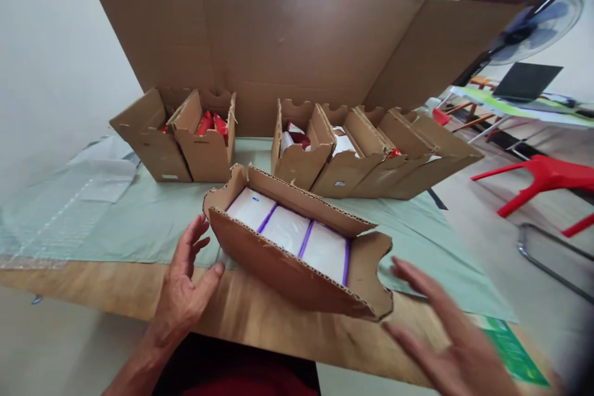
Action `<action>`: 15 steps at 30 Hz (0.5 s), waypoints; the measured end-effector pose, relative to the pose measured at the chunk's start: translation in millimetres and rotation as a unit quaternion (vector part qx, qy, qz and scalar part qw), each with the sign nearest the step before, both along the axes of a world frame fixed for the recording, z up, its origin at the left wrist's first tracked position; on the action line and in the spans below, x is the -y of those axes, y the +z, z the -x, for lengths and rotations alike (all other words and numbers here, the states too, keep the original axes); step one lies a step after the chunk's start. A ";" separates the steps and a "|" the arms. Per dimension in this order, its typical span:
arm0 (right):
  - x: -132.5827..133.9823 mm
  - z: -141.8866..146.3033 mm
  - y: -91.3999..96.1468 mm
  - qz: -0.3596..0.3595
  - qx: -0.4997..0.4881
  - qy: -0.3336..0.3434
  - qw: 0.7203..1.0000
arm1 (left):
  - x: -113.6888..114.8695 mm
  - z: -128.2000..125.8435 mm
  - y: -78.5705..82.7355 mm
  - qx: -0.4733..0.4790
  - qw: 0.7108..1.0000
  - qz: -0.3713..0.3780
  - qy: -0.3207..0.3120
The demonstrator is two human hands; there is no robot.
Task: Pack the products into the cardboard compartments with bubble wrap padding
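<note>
An open cardboard box (288,272) sits at an angle near the table's front edge. Inside it are several white packets (285,229) with purple edges, lined up in a row. At the box's left end is my left hand (188,288), fingers apart and thumb stretched out, holding nothing. My right hand (445,328), a little blurred, is spread beside the right end of the box. Its fingers are close to the cardboard; whether they touch it I cannot tell.
Behind stand more cardboard boxes (206,158) with red packets, and others (299,164) at the right. A tall cardboard panel (288,43) rises behind them. Clear plastic wrap (51,223) lies at left, a green sheet (515,349) at right. A red stool (552,176) stands on the floor.
</note>
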State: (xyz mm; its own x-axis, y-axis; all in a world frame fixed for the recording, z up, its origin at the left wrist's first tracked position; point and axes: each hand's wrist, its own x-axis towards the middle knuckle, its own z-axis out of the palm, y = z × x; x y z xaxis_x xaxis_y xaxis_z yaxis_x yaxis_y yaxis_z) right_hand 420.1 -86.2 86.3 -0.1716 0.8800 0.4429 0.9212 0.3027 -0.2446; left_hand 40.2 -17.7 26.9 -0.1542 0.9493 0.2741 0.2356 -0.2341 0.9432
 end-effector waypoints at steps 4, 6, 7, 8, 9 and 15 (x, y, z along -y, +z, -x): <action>0.2 38.2 -36.5 0.080 -0.077 0.039 0.993 | -4.2 -6.7 -2.3 0.030 0.997 0.064 -0.031; -11.4 58.1 -40.9 0.092 -0.134 0.029 0.986 | -2.4 -10.1 -0.3 0.039 0.995 0.084 -0.030; -19.9 64.8 -39.3 0.097 -0.156 0.026 0.983 | -1.4 -12.1 1.5 0.042 0.995 0.082 -0.028; -30.1 68.6 -35.7 0.101 -0.172 0.025 0.979 | -1.2 -14.4 3.7 0.046 0.996 0.072 -0.026; -41.8 69.5 -30.6 0.105 -0.183 0.027 0.977 | -2.2 -17.2 6.1 0.052 0.996 0.061 -0.025; -120.3 39.4 -9.4 0.080 -0.203 0.013 0.976 | -42.5 -43.0 6.9 0.071 0.995 0.012 -0.067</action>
